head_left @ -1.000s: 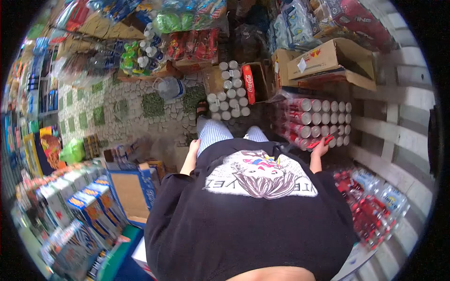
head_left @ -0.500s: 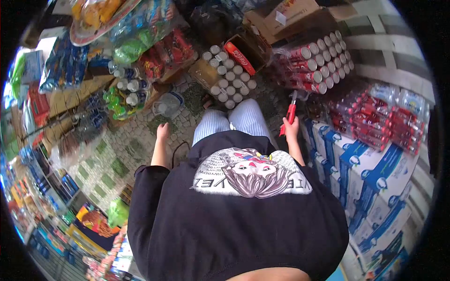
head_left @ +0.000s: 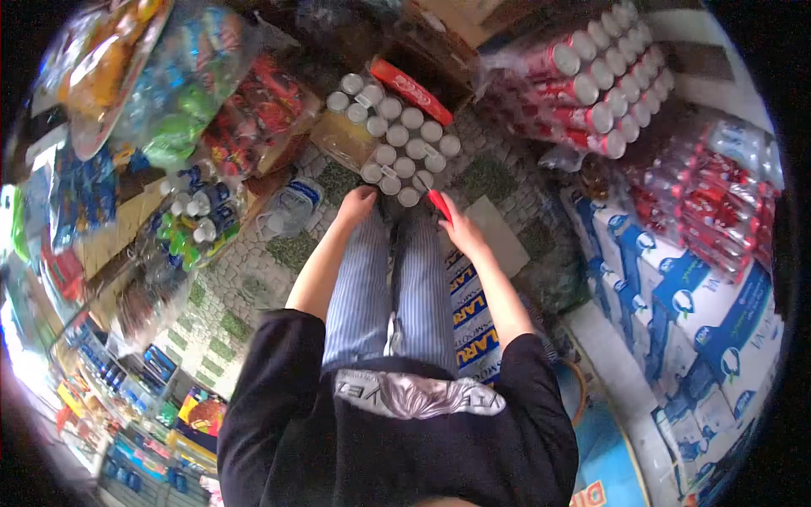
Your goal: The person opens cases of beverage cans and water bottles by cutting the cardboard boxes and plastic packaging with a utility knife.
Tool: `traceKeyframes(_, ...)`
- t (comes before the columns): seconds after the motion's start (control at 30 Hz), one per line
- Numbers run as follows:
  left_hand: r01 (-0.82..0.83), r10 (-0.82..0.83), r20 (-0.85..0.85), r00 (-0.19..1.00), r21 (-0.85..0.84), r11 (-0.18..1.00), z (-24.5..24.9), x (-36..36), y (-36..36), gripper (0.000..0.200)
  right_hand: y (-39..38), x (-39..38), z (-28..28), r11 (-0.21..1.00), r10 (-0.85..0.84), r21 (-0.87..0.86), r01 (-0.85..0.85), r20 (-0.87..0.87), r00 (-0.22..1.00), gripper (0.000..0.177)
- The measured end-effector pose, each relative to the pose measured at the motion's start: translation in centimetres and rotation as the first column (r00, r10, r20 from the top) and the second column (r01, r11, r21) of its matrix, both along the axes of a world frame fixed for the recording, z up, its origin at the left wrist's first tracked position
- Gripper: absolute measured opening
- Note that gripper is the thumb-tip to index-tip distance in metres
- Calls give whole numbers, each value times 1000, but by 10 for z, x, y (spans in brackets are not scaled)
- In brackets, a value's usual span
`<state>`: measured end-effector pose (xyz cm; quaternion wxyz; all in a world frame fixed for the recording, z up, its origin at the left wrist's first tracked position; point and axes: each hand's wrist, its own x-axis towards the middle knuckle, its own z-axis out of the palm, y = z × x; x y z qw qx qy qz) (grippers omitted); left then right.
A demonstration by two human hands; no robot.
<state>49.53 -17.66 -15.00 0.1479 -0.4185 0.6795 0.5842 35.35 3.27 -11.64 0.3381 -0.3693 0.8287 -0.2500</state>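
Between my knees and the shelves a pack of cans [head_left: 405, 139] stands on the floor, their pale round ends facing up. My left hand [head_left: 359, 201] is closed near the pack's lower left edge; whether it grips anything is too small to tell. In my right hand [head_left: 457, 224] is a red-handled tool [head_left: 439, 205], its tip pointing toward the cans at the pack's lower right. A brown cardboard piece [head_left: 345, 142] lies against the pack's left side, and a red Coca-Cola strip [head_left: 411, 90] runs along its top edge.
Wrapped red cans [head_left: 604, 80] are stacked at the upper right, above packs of bottles [head_left: 710, 203] and blue-white cartons [head_left: 676, 296]. A large clear bottle [head_left: 291, 207] stands on the floor at left, near smaller capped bottles [head_left: 198, 207]. Bagged goods [head_left: 262, 110] fill the upper left.
The view has tipped forward and closer to the can pack. Both hands have moved inward to the pack's near edge, the right one bringing the red tool from the right side.
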Motion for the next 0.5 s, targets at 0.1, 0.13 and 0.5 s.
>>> traceKeyframes(0.1,147,-133,68,989,-302,942,-70,-25,-11,41,-36,-12,-29,968,197,171,-184,-62,978,56)
traceKeyframes(0.13,221,-193,110,975,-401,889,-74,-39,-15,47,-41,-13,-42,937,299,227,-266,-130,945,56)
traceKeyframes(0.5,380,-147,545,825,-344,859,-124,-51,3,95,-63,-31,-97,869,470,312,-383,-286,835,55)
